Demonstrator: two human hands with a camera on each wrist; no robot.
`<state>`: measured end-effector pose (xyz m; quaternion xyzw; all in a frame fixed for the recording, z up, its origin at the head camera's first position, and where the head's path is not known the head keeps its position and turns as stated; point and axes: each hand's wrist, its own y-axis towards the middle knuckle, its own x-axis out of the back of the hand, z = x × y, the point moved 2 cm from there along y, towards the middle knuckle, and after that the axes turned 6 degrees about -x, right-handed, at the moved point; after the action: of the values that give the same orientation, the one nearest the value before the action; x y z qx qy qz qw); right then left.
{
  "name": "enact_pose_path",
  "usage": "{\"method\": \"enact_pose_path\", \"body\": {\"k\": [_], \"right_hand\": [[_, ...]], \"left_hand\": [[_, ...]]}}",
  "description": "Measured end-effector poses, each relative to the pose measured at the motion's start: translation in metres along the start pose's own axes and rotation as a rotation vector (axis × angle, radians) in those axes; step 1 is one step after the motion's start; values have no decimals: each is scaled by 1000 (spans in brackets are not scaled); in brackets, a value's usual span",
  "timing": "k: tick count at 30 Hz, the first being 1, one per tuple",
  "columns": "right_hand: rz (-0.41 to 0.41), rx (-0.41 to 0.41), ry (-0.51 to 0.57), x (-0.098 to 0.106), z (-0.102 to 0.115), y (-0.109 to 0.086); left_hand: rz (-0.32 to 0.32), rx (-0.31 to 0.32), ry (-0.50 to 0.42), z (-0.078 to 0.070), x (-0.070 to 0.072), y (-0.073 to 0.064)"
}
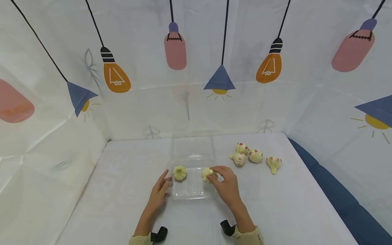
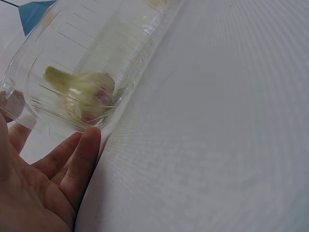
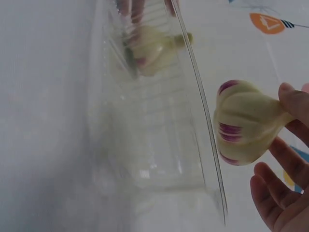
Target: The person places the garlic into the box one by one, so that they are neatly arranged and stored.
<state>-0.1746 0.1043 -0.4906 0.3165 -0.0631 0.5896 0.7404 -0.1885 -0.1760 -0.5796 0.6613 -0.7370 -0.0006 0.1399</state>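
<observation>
A clear plastic clamshell box (image 1: 191, 185) sits on the table with its lid (image 1: 192, 148) folded back. One garlic bulb (image 1: 179, 173) rests in its left part, stem up; the left wrist view shows purple streaks on this bulb (image 2: 91, 94) through the wall. My left hand (image 1: 158, 193) touches the box's left side with extended fingers (image 2: 82, 164). Over the box's right side, my right hand (image 1: 226, 187) pinches a second garlic bulb (image 1: 205, 175) by its stem between thumb and fingers. In the right wrist view that bulb (image 3: 246, 123) hangs at rim height, apart from the box floor.
Several more garlic bulbs lie at the back right: a cluster (image 1: 239, 159) and a separate bulb (image 1: 274, 164) to its right. The white-covered table (image 1: 131, 170) meets a lamp-printed curtain (image 1: 147, 109) behind. Dark blue fabric (image 1: 330, 190) shows beyond the table's right edge.
</observation>
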Motion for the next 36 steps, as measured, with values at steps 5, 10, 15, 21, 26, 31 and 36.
{"method": "enact_pose_path", "body": {"k": [5, 10, 15, 21, 26, 31, 36], "right_hand": [[47, 70, 5, -21, 8, -1], [78, 113, 14, -36, 11, -2], [84, 129, 15, -44, 16, -4], [103, 158, 12, -56, 19, -7], [151, 139, -2, -66, 20, -10], [194, 122, 17, -73, 22, -11], [215, 116, 12, -78, 23, -13]], "left_hand": [[8, -6, 5, 0, 0, 1], [3, -8, 17, -2, -1, 1], [3, 8, 11, -5, -1, 1], [3, 8, 5, -5, 0, 1], [-3, 2, 11, -4, 0, 1], [-4, -6, 13, -4, 1, 0], [3, -23, 11, -2, 1, -1]]}}
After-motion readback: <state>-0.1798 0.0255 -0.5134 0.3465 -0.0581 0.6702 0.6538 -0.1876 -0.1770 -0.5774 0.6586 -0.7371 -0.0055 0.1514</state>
